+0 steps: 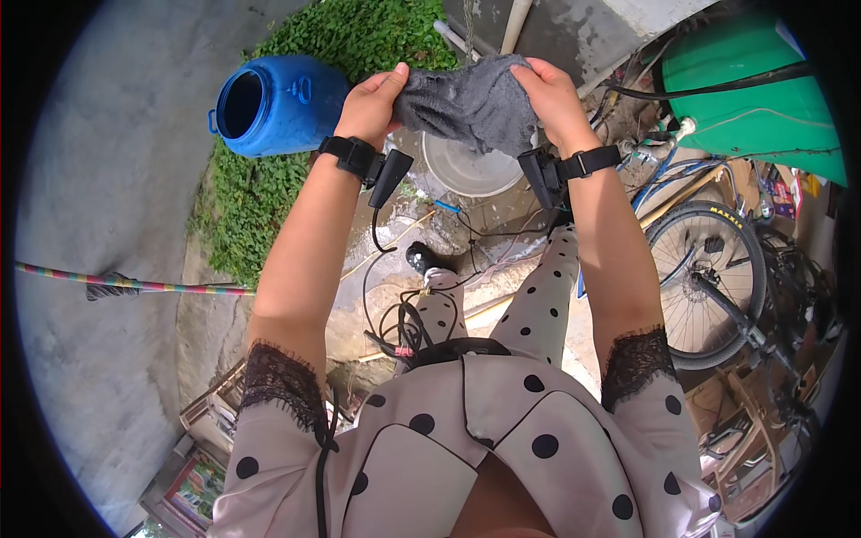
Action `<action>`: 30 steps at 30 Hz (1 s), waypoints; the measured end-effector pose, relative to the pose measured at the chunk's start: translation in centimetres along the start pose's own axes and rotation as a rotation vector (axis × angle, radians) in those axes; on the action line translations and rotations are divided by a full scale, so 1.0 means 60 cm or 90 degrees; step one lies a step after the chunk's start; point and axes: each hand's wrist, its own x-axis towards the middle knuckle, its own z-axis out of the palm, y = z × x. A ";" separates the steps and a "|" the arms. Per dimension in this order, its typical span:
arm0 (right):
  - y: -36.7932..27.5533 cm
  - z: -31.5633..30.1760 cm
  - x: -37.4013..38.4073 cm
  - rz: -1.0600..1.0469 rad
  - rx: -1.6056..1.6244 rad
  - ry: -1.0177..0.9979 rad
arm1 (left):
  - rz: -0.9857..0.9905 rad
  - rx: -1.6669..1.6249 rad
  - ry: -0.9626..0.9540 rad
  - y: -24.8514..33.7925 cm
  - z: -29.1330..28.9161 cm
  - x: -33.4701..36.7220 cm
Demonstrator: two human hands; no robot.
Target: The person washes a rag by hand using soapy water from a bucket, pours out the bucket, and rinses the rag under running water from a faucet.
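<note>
A dark grey cloth (471, 103) is stretched between my two hands, its fabric creased and sagging in the middle. My left hand (369, 103) grips its left end, with the thumb on top. At the other end, my right hand (554, 100) pinches the cloth between thumb and fingers. Below the cloth, on the ground, stands a pale round basin (475, 175), its far part hidden by the fabric. Each wrist wears a black strap with a small black device.
A blue plastic barrel (305, 103) lies tipped on green plants (238, 211) at the left. To the right are a large green tank (753, 99), hoses, and a bicycle wheel (708, 278). A striped pole (179, 288) crosses at left. Black cables (404, 327) hang before my legs.
</note>
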 end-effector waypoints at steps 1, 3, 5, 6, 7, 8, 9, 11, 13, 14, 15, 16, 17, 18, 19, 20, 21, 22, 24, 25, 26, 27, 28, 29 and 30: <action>0.006 0.004 0.002 -0.001 0.000 0.001 | 0.001 0.000 -0.001 0.001 0.008 -0.002; 0.011 0.018 0.005 0.012 0.018 0.005 | -0.006 -0.043 0.019 0.001 0.023 -0.007; 0.010 0.032 0.000 -0.006 0.030 0.016 | -0.018 -0.041 0.019 0.003 0.040 -0.008; 0.008 0.039 -0.002 -0.006 0.064 0.001 | -0.027 -0.039 0.018 0.004 0.048 -0.009; 0.005 0.043 -0.004 -0.005 0.098 -0.014 | -0.027 -0.039 0.021 -0.001 0.054 -0.003; 0.002 0.044 -0.009 -0.005 0.099 -0.017 | -0.033 -0.059 0.016 -0.007 0.059 0.007; -0.002 0.041 -0.016 0.003 0.107 0.005 | -0.038 -0.081 0.008 -0.005 0.072 0.008; -0.012 0.036 -0.028 0.010 0.113 0.028 | -0.036 -0.122 -0.058 -0.002 0.092 0.004; -0.021 0.025 -0.040 -0.003 0.144 0.052 | -0.070 -0.177 -0.064 0.003 0.112 0.000; -0.025 0.021 -0.046 -0.012 0.152 0.062 | -0.060 -0.230 -0.080 -0.002 0.116 0.007; -0.030 0.018 -0.052 -0.012 0.151 0.063 | -0.061 -0.230 -0.082 -0.003 0.117 0.013; -0.036 0.016 -0.058 -0.019 0.151 0.074 | -0.069 -0.244 -0.083 -0.003 0.117 0.018; -0.038 0.014 -0.062 -0.026 0.151 0.084 | -0.078 -0.257 -0.083 -0.003 0.117 0.024; -0.037 0.010 -0.063 -0.033 0.129 0.101 | -0.104 -0.249 -0.034 -0.002 0.121 0.029; -0.036 0.005 -0.064 -0.033 0.129 0.105 | -0.106 -0.248 -0.038 -0.003 0.122 0.031; -0.036 0.000 -0.066 -0.039 0.130 0.101 | -0.099 -0.244 -0.052 -0.004 0.122 0.033; -0.036 -0.002 -0.068 -0.044 0.131 0.096 | -0.090 -0.242 -0.066 -0.006 0.118 0.034; -0.036 -0.004 -0.069 -0.045 0.130 0.097 | -0.094 -0.238 -0.061 -0.008 0.115 0.037; -0.034 -0.010 -0.072 -0.038 0.139 0.093 | -0.053 -0.206 -0.087 -0.013 0.112 0.031; -0.031 -0.012 -0.071 -0.038 0.140 0.096 | -0.012 -0.174 -0.111 -0.012 0.112 0.027; -0.027 -0.013 -0.068 -0.018 0.145 0.087 | -0.014 -0.172 -0.113 -0.015 0.105 0.026; -0.024 -0.012 -0.064 0.000 0.149 0.076 | -0.002 -0.184 -0.107 -0.015 0.095 0.023; -0.019 -0.008 -0.060 -0.001 0.148 0.078 | 0.010 -0.196 -0.101 -0.015 0.086 0.022; -0.014 -0.003 -0.055 0.007 0.128 0.057 | 0.011 -0.197 -0.103 -0.016 0.080 0.021; -0.012 0.003 -0.050 0.017 0.110 0.036 | 0.012 -0.199 -0.063 -0.014 0.078 0.010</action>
